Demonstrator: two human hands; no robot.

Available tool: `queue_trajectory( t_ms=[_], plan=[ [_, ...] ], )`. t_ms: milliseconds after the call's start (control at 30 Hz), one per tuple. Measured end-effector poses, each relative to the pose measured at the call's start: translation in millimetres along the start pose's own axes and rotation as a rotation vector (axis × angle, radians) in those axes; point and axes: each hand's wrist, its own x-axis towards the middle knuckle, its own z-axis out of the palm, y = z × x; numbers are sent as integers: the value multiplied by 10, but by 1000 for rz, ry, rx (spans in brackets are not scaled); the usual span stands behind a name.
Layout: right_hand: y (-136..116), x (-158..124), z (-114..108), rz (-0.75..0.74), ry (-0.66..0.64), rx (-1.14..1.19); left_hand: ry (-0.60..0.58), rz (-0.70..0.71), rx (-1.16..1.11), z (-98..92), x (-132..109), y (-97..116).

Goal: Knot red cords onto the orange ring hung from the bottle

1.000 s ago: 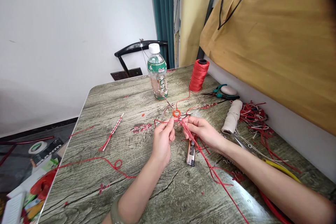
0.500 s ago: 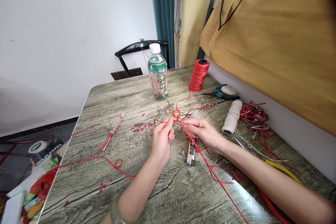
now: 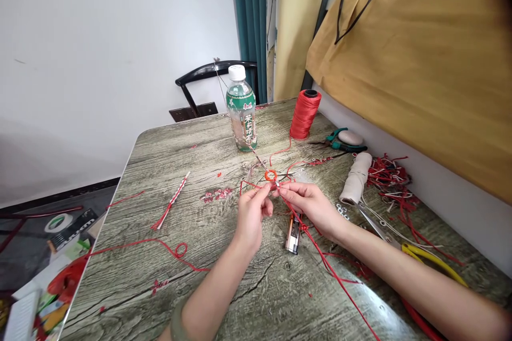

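Observation:
Both my hands meet over the middle of the wooden table [image 3: 224, 287]. My left hand [image 3: 252, 216] pinches red cord [image 3: 320, 256] just below a small orange ring [image 3: 271, 175]. My right hand [image 3: 310, 202] pinches the same cord from the right side, fingertips nearly touching the left ones. The cord runs from the ring back toward me, over my right forearm side. A thin wire goes from the ring up past the water bottle [image 3: 241, 108]. A lighter [image 3: 293, 233] lies on the table under my hands.
A red thread spool [image 3: 304, 114] stands at the back, with green pliers [image 3: 340, 140] and a white twine roll [image 3: 355, 177] to its right. Cord scraps [image 3: 390, 178], yellow-handled scissors [image 3: 424, 253], a braided piece [image 3: 172, 202] and a looped red cord [image 3: 176, 249] lie around. Behind the table is a chair [image 3: 200, 88].
Both hands have drawn a little closer together under the ring, and the view has shifted slightly. The pinch on the cord holds.

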Motion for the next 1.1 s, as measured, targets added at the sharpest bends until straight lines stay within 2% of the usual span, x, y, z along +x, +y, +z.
queue_trajectory(
  t_ms=[133, 333, 567, 767, 867, 1000, 1100],
  plan=[
    [0, 3, 2, 4, -19, -20, -40, -8, 66, 17, 8, 21],
    [10, -6, -10, -11, -97, -70, -14, -13, 70, 21, 34, 30],
    [-11, -5, -15, 2, -117, -82, 14, 23, 34, 32, 29, 19],
    [-14, -10, 34, 21, 79, 30, -23, 3, 45, 32, 22, 51],
    [5, 11, 41, 8, 171, 39, 7, 27, 56, 37, 9, 26],
    [13, 54, 16, 1, 233, 27, 81, 20, 115, 56, -1, -19],
    [-2, 67, 8, 4, 250, 33, 92, 8, 146, 59, 1, -33]
  ],
)
